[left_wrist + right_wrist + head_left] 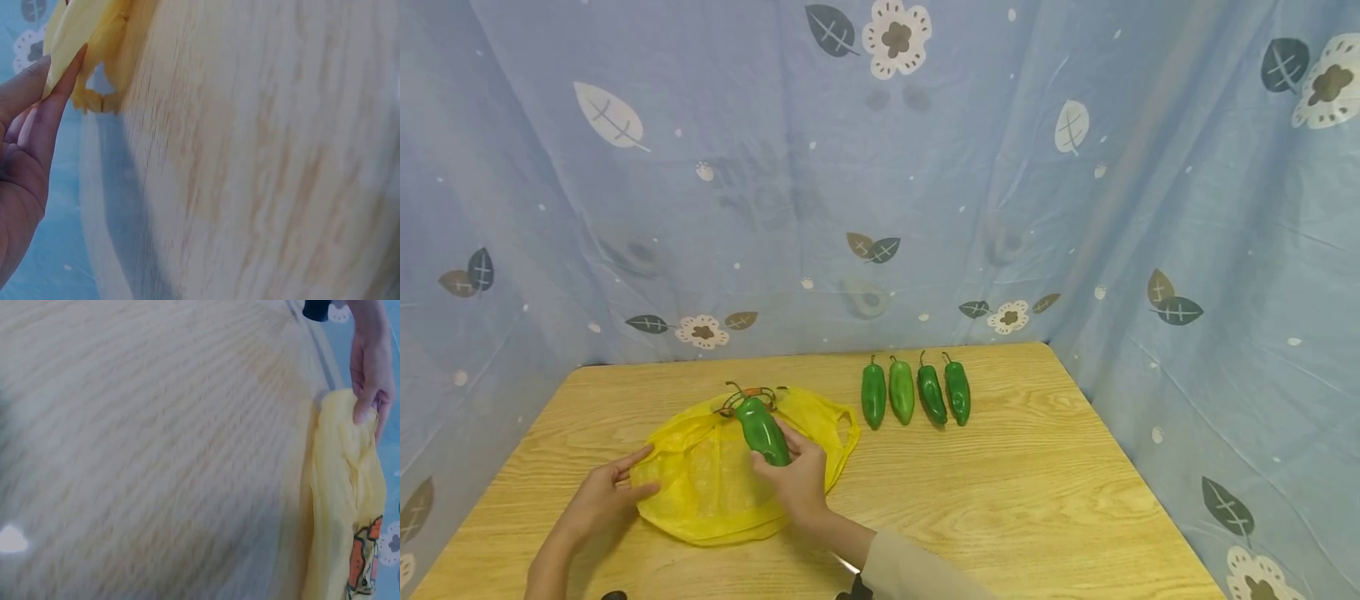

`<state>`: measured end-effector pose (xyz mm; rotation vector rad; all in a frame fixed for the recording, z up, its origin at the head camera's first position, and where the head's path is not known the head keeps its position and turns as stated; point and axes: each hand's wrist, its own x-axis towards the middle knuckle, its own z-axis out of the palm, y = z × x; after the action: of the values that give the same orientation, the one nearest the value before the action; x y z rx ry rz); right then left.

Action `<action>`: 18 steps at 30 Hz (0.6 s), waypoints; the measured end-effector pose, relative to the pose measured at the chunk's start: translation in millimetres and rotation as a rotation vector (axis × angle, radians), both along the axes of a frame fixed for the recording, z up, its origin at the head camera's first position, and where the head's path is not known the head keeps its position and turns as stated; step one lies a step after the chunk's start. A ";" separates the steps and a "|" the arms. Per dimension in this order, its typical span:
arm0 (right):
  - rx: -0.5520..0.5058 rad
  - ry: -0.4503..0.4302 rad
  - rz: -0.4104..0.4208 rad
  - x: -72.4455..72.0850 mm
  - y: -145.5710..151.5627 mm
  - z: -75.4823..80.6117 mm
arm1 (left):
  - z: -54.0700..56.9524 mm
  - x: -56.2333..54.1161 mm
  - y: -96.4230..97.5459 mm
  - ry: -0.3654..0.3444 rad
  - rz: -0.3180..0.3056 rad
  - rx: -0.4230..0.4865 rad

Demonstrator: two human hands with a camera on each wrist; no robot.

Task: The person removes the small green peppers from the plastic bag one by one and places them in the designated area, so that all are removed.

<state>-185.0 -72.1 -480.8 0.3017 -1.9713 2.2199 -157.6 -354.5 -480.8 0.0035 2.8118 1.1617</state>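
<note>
A yellow plastic bag (722, 492) lies on the left half of the table, its loop handle spread to the right. My left hand (606, 497) pinches the bag's left edge between thumb and fingers, as the left wrist view confirms with the hand (31, 131) on the yellow plastic. Over the bag, my right hand (797, 479) holds a green pepper (762, 429) by its lower end, stem pointing away from me. Whether more lies inside the bag is hidden. The right wrist view shows an orange-and-black print (364, 556) on the bag, but not my right hand.
Several green peppers stand in a row at the back of the wooden table (1015, 500), among them a lighter one (901, 392) and a dark one (957, 390). A blue patterned curtain (760, 208) encloses the back and sides. Dark objects show at the front edge.
</note>
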 end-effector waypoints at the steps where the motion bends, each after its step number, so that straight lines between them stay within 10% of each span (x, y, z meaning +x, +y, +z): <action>1: 0.001 0.002 -0.010 -1.0 2.3 1.0 | 0.0 0.0 0.0 0.000 0.001 0.000; 18: -0.109 -0.028 -0.028 -13.1 46.8 26.6 | -2.6 0.9 -3.5 0.045 -0.005 0.001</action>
<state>-198.1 -25.3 -454.2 0.2291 -1.8474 2.3152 -156.6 -357.9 -483.4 0.0372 2.8481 1.1762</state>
